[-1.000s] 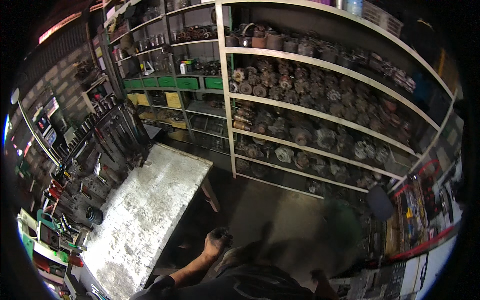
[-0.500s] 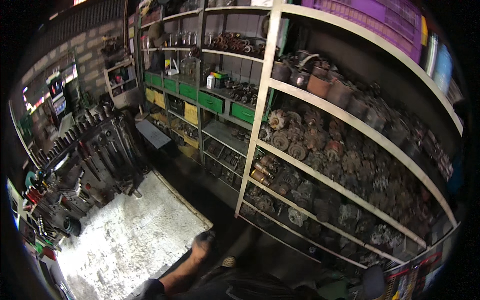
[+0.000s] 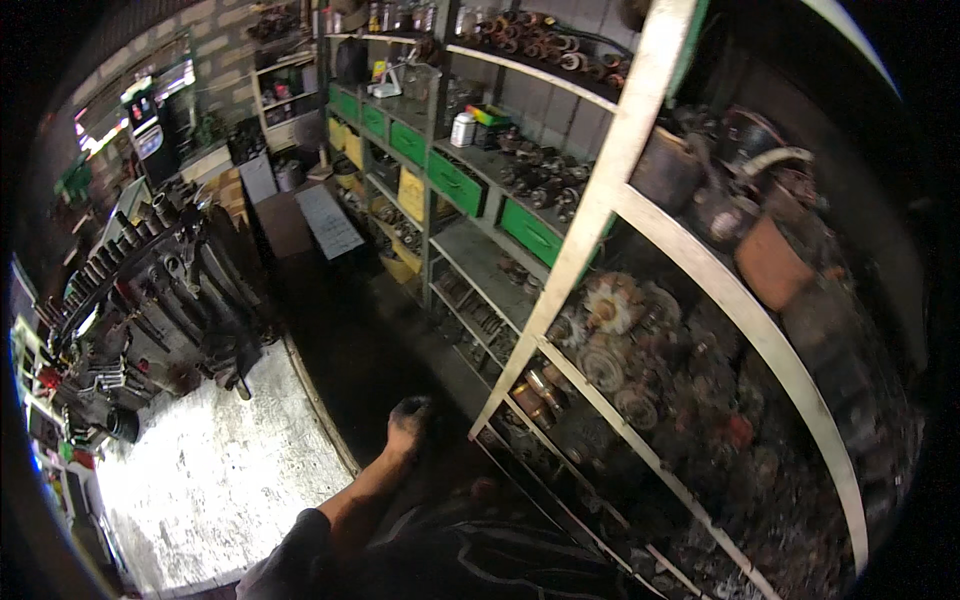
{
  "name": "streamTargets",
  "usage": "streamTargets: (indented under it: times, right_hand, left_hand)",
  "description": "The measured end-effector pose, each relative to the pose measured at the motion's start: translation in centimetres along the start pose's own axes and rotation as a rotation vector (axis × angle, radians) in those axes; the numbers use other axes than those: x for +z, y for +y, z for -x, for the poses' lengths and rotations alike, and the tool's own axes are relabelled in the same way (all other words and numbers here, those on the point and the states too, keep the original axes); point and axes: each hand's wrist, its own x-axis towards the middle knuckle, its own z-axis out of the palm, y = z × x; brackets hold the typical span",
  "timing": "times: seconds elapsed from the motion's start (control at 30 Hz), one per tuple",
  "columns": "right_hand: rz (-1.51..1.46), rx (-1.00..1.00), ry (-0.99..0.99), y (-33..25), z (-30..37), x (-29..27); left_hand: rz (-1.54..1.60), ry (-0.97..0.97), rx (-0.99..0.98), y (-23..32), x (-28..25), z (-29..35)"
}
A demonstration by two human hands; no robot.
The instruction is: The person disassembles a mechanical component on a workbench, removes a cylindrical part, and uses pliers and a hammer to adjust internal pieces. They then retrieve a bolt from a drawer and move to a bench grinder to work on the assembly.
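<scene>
My left hand reaches forward over the dark floor, between the workbench and the shelves. Its fingers are curled and look blackened; whether something dark is inside them cannot be made out. It touches neither the bench nor the racks. To its left lies the white, stained top of the workbench, brightly lit. At the bench's far side stands a tool rack with sockets along its top and dark hand tools hanging below. My right hand is out of view.
A pale metal shelf frame rises close on the right, loaded with greasy machine parts and an orange-brown container. Farther back, shelving has green drawers and a white bottle. A grey flat panel lies beyond the bench.
My view has moved forward and turned, so the shelves on the right look nearer. My left hand has gone from beside the bench's corner to over the aisle floor.
</scene>
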Motion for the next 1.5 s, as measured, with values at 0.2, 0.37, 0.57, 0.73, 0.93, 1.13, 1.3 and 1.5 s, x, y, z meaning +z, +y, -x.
streamTargets:
  times: [0.2,0.37,0.57,0.73,0.93,1.13,1.3,1.5]
  right_hand:
    - [0.078,-0.336,-0.044,-16.7,-13.7,-0.5]
    - [0.099,-0.547,-0.014,-30.4,-20.4,1.4]
    - [0.149,-0.590,0.141,-40.0,-25.0,3.9]
    - [0.185,-0.493,0.300,-46.0,-28.8,6.2]
    - [0.248,-0.333,0.449,-50.5,-32.0,7.6]
    - [0.315,-0.258,0.520,-53.1,-34.6,9.4]
    - [0.341,-0.227,0.571,-53.8,-35.9,9.4]
    - [0.352,-0.207,0.597,-53.2,-36.3,10.0]
  left_hand:
    - [-0.039,0.093,0.038,1.4,2.8,-9.2]
    - [-0.012,0.129,0.204,5.5,4.7,-18.6]
    - [0.033,0.058,0.134,11.8,7.7,-30.9]
    - [0.091,-0.091,0.092,17.8,9.7,-43.0]
    - [0.164,-0.283,-0.231,22.1,10.2,-56.0]
    - [-0.279,-0.396,0.253,18.8,9.6,-62.9]
    - [-0.616,-0.503,0.279,18.2,8.5,-64.5]
    - [-0.135,-0.537,0.033,19.4,8.7,-63.7]
